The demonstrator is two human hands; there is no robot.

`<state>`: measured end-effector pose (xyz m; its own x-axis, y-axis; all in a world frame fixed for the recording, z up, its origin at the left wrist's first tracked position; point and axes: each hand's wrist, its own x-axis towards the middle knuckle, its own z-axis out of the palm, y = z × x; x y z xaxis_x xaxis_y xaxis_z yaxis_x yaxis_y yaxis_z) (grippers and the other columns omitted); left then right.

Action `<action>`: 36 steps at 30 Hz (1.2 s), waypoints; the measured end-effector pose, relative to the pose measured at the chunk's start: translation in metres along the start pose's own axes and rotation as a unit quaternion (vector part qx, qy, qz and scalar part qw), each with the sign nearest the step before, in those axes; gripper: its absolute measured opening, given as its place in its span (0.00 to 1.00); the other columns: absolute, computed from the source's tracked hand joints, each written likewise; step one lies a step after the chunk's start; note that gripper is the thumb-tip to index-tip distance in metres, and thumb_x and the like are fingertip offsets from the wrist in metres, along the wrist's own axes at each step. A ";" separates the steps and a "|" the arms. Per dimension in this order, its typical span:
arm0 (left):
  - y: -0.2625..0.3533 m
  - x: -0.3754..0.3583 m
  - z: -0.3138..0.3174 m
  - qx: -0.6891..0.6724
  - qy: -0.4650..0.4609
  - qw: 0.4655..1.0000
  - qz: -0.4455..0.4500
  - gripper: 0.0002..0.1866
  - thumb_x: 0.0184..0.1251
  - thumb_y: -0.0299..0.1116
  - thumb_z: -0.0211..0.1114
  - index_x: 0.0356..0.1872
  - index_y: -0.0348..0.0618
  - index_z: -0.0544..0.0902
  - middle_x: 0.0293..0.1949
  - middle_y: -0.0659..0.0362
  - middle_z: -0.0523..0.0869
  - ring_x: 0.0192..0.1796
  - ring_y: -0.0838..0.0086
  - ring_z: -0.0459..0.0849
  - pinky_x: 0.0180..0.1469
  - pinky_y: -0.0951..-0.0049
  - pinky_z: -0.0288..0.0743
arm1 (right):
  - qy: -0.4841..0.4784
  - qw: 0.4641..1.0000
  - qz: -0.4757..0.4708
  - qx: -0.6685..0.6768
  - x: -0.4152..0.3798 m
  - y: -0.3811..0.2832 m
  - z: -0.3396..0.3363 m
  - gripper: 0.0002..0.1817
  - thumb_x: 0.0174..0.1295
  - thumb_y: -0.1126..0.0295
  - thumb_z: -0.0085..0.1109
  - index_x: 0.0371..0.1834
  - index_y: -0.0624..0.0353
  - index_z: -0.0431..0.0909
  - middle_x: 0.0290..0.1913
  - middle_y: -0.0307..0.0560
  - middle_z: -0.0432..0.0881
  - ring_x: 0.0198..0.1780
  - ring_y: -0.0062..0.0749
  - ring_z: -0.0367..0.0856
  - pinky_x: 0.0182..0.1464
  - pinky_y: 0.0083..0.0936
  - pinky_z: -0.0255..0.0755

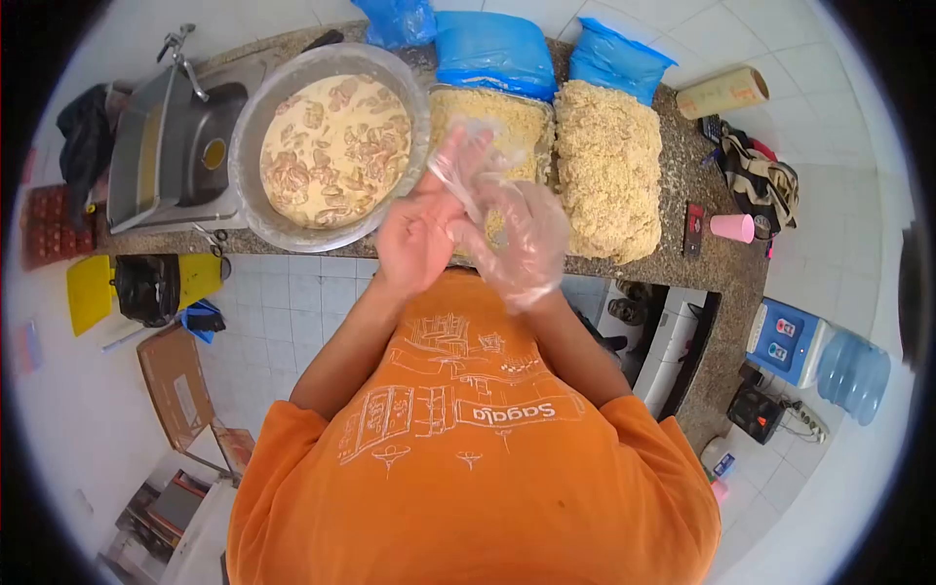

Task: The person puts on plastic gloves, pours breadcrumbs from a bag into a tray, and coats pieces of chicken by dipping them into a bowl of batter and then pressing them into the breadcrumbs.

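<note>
My left hand [419, 234] is palm up with its fingers stretched out, bare at the palm and wrist. A clear plastic glove [478, 146] covers its fingers loosely. My right hand [522, 244] wears a similar thin glove and is closed on the edge of the left glove, close beside the left palm. Both hands are above the counter's front edge, before a tray of crumb coating [507, 112]. To the left stands a big metal basin [244, 161] holding meat pieces in creamy liquid [336, 151]. A heaped block of crumb-coated pieces [606, 171] lies on the right.
Blue plastic bags [495, 49] stand behind the crumbs. A sink [226, 127] with a tap is at the far left, scissors [213, 237] by the counter edge. A pink cup [733, 228], dark phone-like object [693, 229] and wrap roll [723, 94] are at right.
</note>
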<state>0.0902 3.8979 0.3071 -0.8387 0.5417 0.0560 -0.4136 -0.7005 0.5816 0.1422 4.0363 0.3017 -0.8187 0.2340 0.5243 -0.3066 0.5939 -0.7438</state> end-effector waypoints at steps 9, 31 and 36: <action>-0.016 0.004 -0.008 0.079 0.265 0.961 0.018 0.21 0.86 0.42 0.51 0.68 0.38 0.73 0.60 0.56 0.83 0.57 0.71 0.84 0.56 0.68 0.83 | -0.118 0.987 -0.108 -0.027 0.000 -0.006 0.008 0.13 0.51 0.80 0.66 0.39 0.50 0.82 0.37 0.41 0.81 0.38 0.45 0.79 0.36 0.39 0.74; 0.004 0.008 -0.022 0.753 -0.013 0.635 0.171 0.30 0.75 0.33 0.53 0.76 0.33 0.67 0.78 0.41 0.64 0.82 0.47 0.58 0.81 0.52 0.50 | -0.078 0.960 0.150 0.221 0.022 -0.015 -0.001 0.06 0.59 0.79 0.67 0.38 0.61 0.82 0.30 0.45 0.80 0.32 0.34 0.78 0.36 0.29 0.71; 0.013 -0.006 -0.042 0.642 -0.117 0.756 0.043 0.31 0.70 0.31 0.59 0.74 0.33 0.68 0.78 0.39 0.62 0.81 0.45 0.58 0.80 0.55 0.53 | -0.072 0.953 0.170 0.240 0.023 -0.012 -0.004 0.04 0.62 0.81 0.66 0.38 0.64 0.82 0.33 0.39 0.81 0.34 0.22 0.76 0.38 0.22 0.70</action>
<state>0.0754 3.8660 0.2805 -0.6950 0.6924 0.1941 0.4508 0.2092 0.8678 0.1285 4.0371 0.3248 -0.9580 0.2207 0.1829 -0.1707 0.0734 -0.9826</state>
